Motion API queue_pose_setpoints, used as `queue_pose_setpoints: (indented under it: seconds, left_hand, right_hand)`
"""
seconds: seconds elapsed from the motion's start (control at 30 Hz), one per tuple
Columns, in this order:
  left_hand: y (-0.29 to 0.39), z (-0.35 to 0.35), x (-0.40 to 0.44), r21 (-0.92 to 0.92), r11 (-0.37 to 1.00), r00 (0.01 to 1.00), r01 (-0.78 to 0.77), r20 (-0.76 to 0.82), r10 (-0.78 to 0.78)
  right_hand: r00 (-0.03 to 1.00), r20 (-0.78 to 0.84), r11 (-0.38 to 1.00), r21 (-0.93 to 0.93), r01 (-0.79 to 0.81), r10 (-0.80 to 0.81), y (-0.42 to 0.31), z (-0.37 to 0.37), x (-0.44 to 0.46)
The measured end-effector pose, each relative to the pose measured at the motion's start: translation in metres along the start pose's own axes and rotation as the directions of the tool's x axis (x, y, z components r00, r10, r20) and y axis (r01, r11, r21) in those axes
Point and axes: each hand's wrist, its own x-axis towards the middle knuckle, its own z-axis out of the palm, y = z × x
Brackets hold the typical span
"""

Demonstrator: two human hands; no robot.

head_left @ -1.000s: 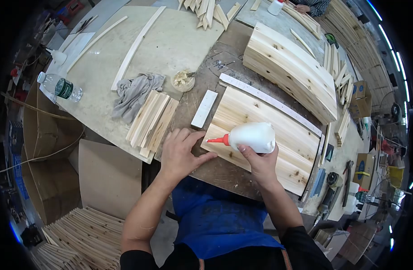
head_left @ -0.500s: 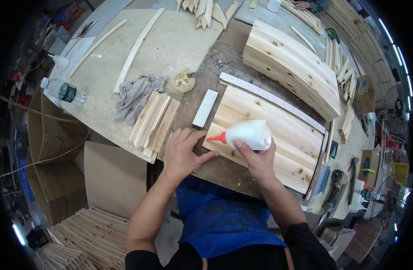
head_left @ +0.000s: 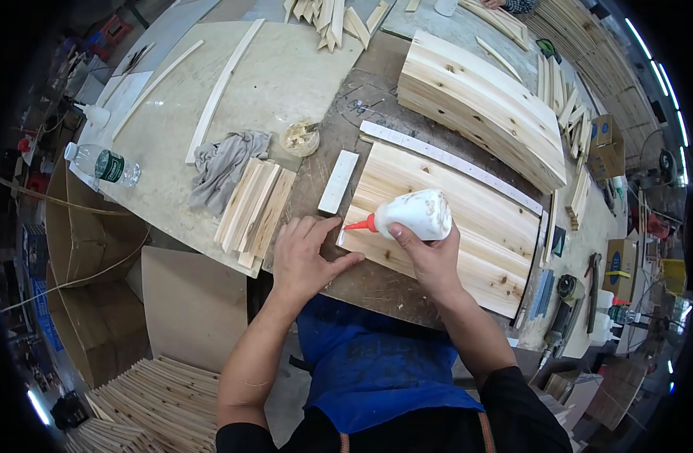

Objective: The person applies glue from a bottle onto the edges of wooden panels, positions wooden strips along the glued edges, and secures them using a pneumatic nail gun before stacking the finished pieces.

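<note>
My right hand is wrapped round a white glue bottle, tilted so its red nozzle points left. The nozzle tip is at the left edge of a flat pine panel, where a short streak of white glue shows. Beside that edge rests my left hand, thumb and fingers apart, holding nothing. Its fingertips are close to the panel's corner; whether they touch it I cannot tell. A white-faced strip lies along the panel's far edge, and a short white block lies to its left.
Left of my hands are a bundle of wood strips, a grey rag, a tub of paste and a water bottle. A stack of pine panels stands behind. At right lies a power tool. Another person's hand shows far back.
The glue bottle's nozzle has moved slightly up along the panel's left edge, and a white glue streak now shows below it. My left hand stays almost in place. The whole view has shifted slightly.
</note>
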Motion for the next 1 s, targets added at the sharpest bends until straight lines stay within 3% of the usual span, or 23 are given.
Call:
queue_pose_setpoints:
  seconds: [0.33,1.0]
  left_hand:
    - [0.003,-0.001,0.000,0.025,0.999,0.999,0.023,0.024,-0.023]
    - [0.001,0.004,-0.001,0.045,0.999,1.000,0.006,0.003,-0.006]
  right_hand:
    - [0.993,-0.082,0.993,0.082,0.087,-0.080,0.006,-0.010,0.040]
    - [0.961,-0.223,0.986,-0.005,0.167,-0.164,0.005,-0.025,0.117]
